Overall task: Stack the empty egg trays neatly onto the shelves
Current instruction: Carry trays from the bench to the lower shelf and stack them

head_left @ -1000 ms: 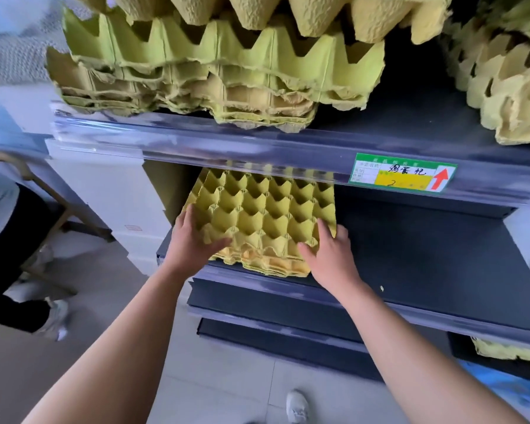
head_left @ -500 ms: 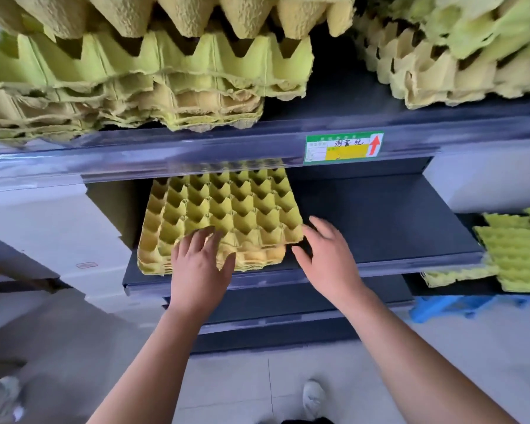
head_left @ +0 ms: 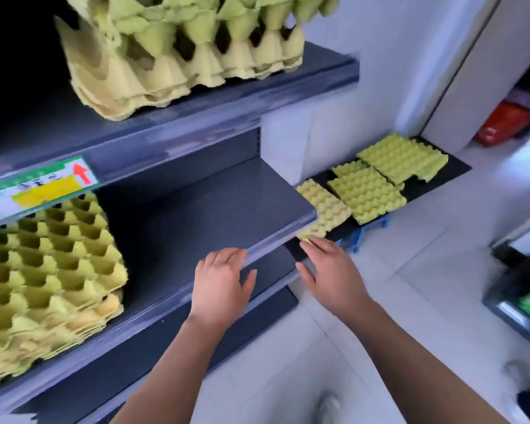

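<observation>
Head view: I saw the left hand (head_left: 221, 283) and right hand (head_left: 331, 270) empty, fingers loosely apart, at the shelf (head_left: 196, 215) front edge. I judged a hasty grab could crumple the loose trays (head_left: 366, 195).

Both forearms (head_left: 172, 362) are bare as far as the frame's lower edge; the left grip (head_left: 221, 283) and right grip (head_left: 331, 270) are bare too. A pale, blurred shoe (head_left: 328, 405) is worn.

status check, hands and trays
Left hand, right hand open, holding nothing. Tray stack on middle shelf. Loose trays on low platform ahead; nothing seen blocking.
</observation>
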`<action>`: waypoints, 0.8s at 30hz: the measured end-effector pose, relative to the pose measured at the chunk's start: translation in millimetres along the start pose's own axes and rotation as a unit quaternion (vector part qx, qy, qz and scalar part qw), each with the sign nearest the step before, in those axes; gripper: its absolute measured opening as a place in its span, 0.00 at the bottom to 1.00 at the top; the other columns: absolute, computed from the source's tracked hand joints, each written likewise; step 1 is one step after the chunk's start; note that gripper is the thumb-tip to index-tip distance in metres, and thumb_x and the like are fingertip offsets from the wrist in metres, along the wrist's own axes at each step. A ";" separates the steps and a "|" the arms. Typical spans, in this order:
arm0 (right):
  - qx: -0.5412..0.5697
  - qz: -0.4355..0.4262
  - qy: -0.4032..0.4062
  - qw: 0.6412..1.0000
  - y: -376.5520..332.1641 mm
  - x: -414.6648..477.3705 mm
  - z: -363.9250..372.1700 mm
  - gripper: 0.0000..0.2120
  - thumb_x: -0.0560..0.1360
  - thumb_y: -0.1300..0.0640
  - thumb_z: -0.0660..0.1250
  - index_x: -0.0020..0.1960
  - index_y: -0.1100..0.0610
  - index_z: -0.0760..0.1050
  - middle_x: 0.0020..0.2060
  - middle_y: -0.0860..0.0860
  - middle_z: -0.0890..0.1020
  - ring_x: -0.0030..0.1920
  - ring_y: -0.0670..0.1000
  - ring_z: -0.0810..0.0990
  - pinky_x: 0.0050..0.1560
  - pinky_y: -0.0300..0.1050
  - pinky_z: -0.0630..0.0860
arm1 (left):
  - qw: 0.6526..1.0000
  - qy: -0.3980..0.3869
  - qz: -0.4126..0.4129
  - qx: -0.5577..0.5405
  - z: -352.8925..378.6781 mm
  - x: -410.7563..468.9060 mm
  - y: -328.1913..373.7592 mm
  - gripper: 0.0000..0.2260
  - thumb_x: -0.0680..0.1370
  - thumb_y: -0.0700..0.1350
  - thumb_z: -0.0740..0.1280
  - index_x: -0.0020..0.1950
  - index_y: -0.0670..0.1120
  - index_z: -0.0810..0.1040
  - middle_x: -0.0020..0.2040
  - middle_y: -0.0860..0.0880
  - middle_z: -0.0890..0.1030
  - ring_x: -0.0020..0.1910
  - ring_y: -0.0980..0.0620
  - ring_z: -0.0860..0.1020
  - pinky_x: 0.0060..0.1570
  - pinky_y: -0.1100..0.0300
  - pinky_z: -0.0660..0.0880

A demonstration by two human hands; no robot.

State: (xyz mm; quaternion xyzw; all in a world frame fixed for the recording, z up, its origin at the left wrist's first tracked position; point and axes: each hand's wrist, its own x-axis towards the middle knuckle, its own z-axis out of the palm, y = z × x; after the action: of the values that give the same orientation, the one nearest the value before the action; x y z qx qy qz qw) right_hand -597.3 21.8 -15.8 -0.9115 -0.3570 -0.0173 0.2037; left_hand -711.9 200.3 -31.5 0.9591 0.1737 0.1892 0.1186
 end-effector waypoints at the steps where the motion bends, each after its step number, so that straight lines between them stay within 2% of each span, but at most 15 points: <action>1: -0.003 0.020 0.002 1.000 22.9 -0.4 -9.2 0.19 0.72 0.53 0.64 0.59 0.62 0.78 0.56 0.58 0.80 0.54 0.61 0.79 0.54 0.52 0.77 | 1.000 -0.009 0.008 -0.007 11.8 12.0 20.2 0.12 0.67 0.45 0.77 0.48 0.42 0.83 0.45 0.46 0.84 0.42 0.41 0.82 0.44 0.50 0.77; 3: -0.010 0.053 0.008 0.998 68.8 0.0 -26.5 0.19 0.73 0.54 0.65 0.60 0.63 0.77 0.56 0.59 0.80 0.56 0.62 0.78 0.57 0.54 0.76 | 0.999 -0.021 0.019 -0.017 35.9 36.0 59.6 0.14 0.66 0.45 0.79 0.48 0.43 0.83 0.45 0.46 0.84 0.43 0.41 0.82 0.45 0.49 0.78; 6: -0.030 0.085 0.013 0.996 137.1 2.9 -49.7 0.20 0.74 0.54 0.67 0.63 0.62 0.76 0.60 0.59 0.79 0.60 0.61 0.76 0.61 0.54 0.74 | 0.998 -0.039 0.032 -0.033 73.5 70.2 115.5 0.15 0.68 0.50 0.71 0.50 0.43 0.84 0.47 0.47 0.85 0.44 0.42 0.83 0.45 0.48 0.78; 10: -0.040 0.119 0.010 0.992 214.3 13.3 -72.7 0.20 0.75 0.55 0.68 0.65 0.61 0.75 0.62 0.59 0.78 0.62 0.61 0.76 0.64 0.53 0.71 | 0.994 -0.073 0.035 -0.072 117.1 113.3 178.1 0.17 0.68 0.52 0.69 0.52 0.44 0.84 0.48 0.46 0.84 0.46 0.41 0.82 0.48 0.48 0.78; 16: -0.036 0.157 -0.014 0.987 302.3 45.9 -96.7 0.22 0.79 0.52 0.62 0.72 0.57 0.68 0.70 0.55 0.71 0.70 0.56 0.67 0.70 0.46 0.61 | 0.991 -0.097 0.037 -0.087 171.0 180.1 240.2 0.18 0.70 0.51 0.67 0.54 0.43 0.84 0.48 0.47 0.84 0.47 0.41 0.81 0.50 0.48 0.78; 21: -0.029 0.187 0.014 0.982 374.7 94.6 -110.1 0.19 0.75 0.57 0.69 0.64 0.61 0.75 0.62 0.60 0.78 0.63 0.60 0.76 0.65 0.50 0.69 | 0.987 -0.126 0.037 -0.095 222.8 251.1 279.4 0.17 0.74 0.49 0.72 0.61 0.44 0.81 0.57 0.47 0.82 0.57 0.42 0.78 0.59 0.48 0.74; 24: -0.032 0.205 0.012 0.978 417.7 133.0 -122.5 0.18 0.75 0.57 0.68 0.64 0.61 0.75 0.61 0.58 0.78 0.62 0.60 0.75 0.64 0.49 0.69 | 0.985 -0.127 0.052 -0.103 252.4 302.7 304.3 0.16 0.74 0.49 0.72 0.59 0.43 0.82 0.54 0.46 0.83 0.54 0.41 0.80 0.56 0.47 0.75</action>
State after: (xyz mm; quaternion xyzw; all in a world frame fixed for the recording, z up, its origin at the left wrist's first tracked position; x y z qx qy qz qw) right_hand -209.5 -216.1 -29.9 -0.9711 -0.1590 0.0029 0.1781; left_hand -259.4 -3.5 -72.1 0.9657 0.0871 0.0891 0.2278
